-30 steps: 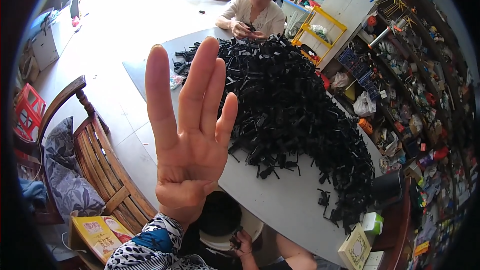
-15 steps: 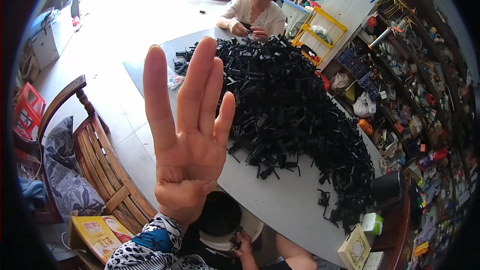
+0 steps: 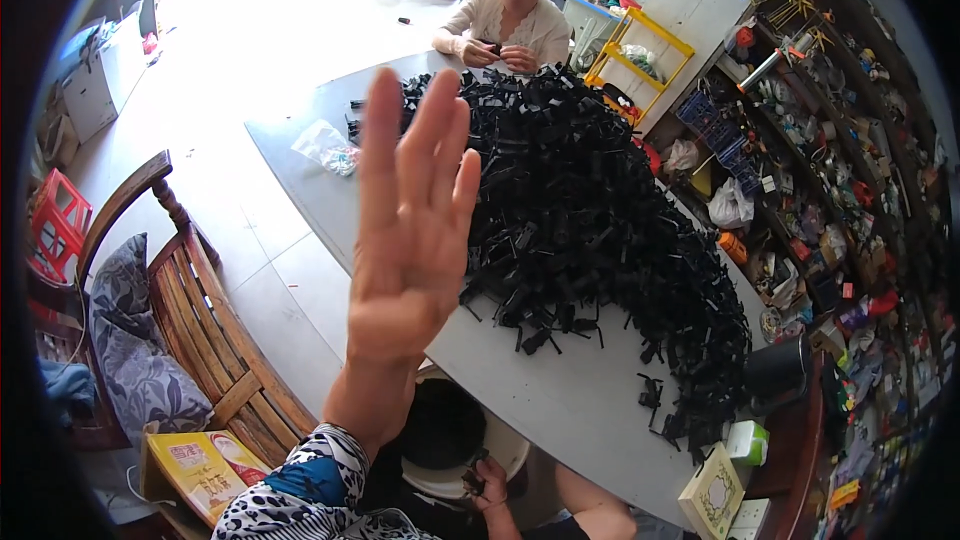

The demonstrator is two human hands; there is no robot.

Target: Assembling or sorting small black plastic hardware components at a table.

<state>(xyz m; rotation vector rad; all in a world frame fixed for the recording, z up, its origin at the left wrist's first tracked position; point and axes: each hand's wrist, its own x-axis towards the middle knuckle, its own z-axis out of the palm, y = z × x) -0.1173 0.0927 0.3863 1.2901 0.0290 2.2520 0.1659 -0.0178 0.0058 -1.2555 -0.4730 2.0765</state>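
Observation:
My left hand is raised upright in front of the table, palm toward me. Its fingers are stretched out and the thumb is folded over the palm; motion blurs it slightly, and it holds nothing. Low in the picture, my right hand is closed around a small black part, partly hidden by the fingers. It is beside a pale bucket with a round black opening or contents. A large heap of black plastic clip-like parts covers much of the grey table, behind my left hand.
Across the table a person handles a small dark piece. A clear plastic bag of small bits lies at the table's left edge. A wooden chair and yellow box stand left; crowded shelves and a black bin stand right.
My left hand has shifted to the right, uncovering more of the clear plastic bag. My right hand stays in nearly the same place with the black part. The person opposite has moved their hands slightly.

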